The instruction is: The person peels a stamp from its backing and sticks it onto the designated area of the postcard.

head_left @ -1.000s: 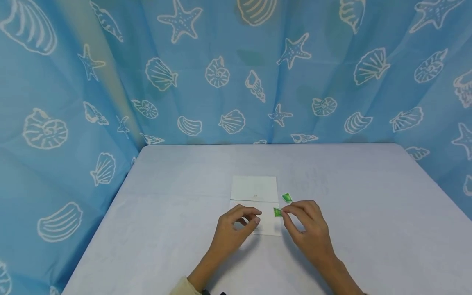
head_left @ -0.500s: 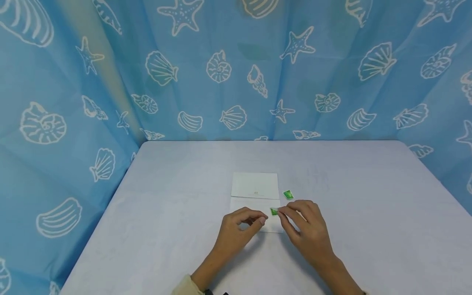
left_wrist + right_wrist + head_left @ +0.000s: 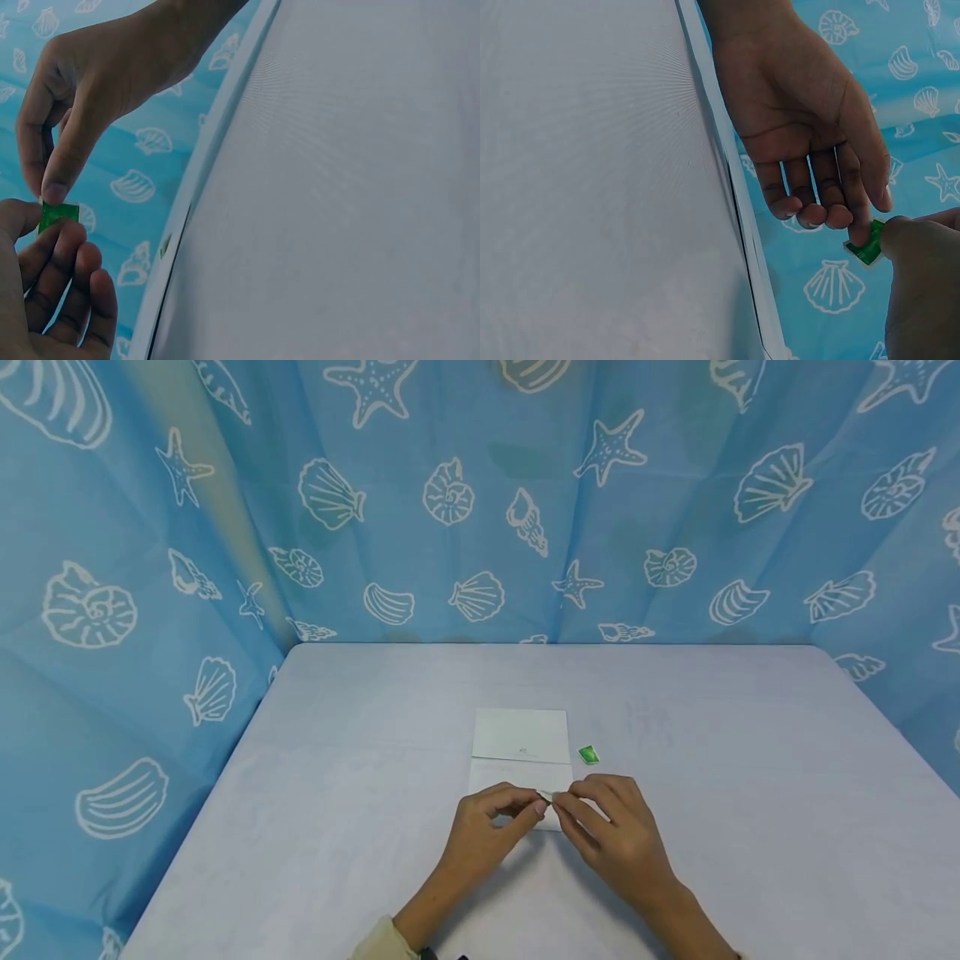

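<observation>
In the head view a small, thin green piece with a white border [image 3: 545, 796] is tilted between both hands, above a white folded card [image 3: 521, 735]. My right hand [image 3: 618, 831] pinches its right side between thumb and fingers. At its other side, the left hand [image 3: 483, 835] has thumb and index fingertips right at the piece. The left wrist view shows the green face [image 3: 58, 214] between the left thumb and index finger, partly covered by fingertips. In the right wrist view the left index fingertip overlaps the green piece [image 3: 866, 247], with the thumb tip just above.
A second green piece with a white border [image 3: 588, 755] lies on the table right of the card. The white-covered table [image 3: 337, 735] reaches back to a blue shell-patterned curtain [image 3: 390, 527], which also hangs along the left side.
The right hand has carried the green piece leftward to the left fingertips, and the piece has turned so its green face no longer shows from above. The left hand has shifted slightly right.
</observation>
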The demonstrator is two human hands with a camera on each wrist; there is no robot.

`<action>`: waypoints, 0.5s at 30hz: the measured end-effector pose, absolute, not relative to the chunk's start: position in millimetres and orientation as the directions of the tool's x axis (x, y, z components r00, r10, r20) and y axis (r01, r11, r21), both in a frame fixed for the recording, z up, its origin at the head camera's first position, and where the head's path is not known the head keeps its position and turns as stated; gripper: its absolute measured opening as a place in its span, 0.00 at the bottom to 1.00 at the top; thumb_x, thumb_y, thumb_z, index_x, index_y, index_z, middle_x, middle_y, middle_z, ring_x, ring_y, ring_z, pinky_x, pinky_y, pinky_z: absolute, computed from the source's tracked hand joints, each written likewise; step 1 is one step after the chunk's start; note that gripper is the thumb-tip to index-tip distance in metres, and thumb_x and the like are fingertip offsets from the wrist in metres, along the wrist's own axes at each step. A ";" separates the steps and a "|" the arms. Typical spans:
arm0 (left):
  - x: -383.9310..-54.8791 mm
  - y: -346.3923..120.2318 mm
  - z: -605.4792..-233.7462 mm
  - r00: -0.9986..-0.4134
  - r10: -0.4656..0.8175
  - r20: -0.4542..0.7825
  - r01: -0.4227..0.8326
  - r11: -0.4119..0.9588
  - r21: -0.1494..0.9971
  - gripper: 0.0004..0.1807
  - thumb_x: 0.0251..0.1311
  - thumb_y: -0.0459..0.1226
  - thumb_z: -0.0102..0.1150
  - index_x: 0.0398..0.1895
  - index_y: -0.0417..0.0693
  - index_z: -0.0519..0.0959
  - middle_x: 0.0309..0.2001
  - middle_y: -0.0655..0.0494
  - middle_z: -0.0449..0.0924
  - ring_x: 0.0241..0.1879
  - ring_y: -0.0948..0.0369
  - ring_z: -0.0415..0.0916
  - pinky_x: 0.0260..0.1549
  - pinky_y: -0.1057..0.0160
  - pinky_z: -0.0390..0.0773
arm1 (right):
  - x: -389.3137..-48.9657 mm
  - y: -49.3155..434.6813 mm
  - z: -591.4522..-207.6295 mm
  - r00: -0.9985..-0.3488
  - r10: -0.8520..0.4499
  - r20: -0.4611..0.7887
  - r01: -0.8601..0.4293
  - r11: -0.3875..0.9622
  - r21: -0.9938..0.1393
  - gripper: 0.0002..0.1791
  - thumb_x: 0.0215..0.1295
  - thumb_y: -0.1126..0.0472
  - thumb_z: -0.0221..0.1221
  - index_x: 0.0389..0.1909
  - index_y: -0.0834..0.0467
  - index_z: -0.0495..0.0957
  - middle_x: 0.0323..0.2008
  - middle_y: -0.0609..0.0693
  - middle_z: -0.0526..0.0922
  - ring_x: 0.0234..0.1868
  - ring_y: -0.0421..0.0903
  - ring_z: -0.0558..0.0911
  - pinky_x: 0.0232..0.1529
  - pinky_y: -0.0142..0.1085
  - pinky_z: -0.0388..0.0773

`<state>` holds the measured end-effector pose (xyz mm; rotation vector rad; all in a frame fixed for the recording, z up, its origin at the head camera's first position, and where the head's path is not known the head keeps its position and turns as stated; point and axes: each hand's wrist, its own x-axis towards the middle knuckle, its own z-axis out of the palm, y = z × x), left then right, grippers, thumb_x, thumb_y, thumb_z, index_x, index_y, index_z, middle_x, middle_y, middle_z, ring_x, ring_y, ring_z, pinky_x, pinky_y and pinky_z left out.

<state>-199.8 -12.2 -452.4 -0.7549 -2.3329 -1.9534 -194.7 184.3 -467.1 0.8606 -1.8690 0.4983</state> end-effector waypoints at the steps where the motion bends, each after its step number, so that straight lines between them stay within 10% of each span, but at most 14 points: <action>1: -199.9 -12.1 -452.8 -0.886 0.350 0.303 0.359 0.109 0.927 0.07 0.67 0.34 0.63 0.42 0.40 0.86 0.35 0.56 0.86 0.36 0.64 0.82 0.40 0.61 0.83 | -194.7 184.1 -467.3 -0.266 -0.348 0.899 -0.750 0.661 0.034 0.15 0.74 0.60 0.56 0.31 0.63 0.86 0.32 0.52 0.82 0.35 0.54 0.79 0.38 0.45 0.74; 15: -205.4 -8.2 -465.4 -0.920 0.289 0.263 0.296 0.076 0.952 0.05 0.65 0.34 0.65 0.40 0.43 0.87 0.32 0.57 0.86 0.34 0.64 0.82 0.35 0.62 0.80 | -192.9 181.4 -463.6 -0.232 -0.417 0.879 -0.765 0.636 0.099 0.15 0.75 0.62 0.54 0.34 0.63 0.86 0.33 0.53 0.82 0.34 0.53 0.81 0.37 0.46 0.76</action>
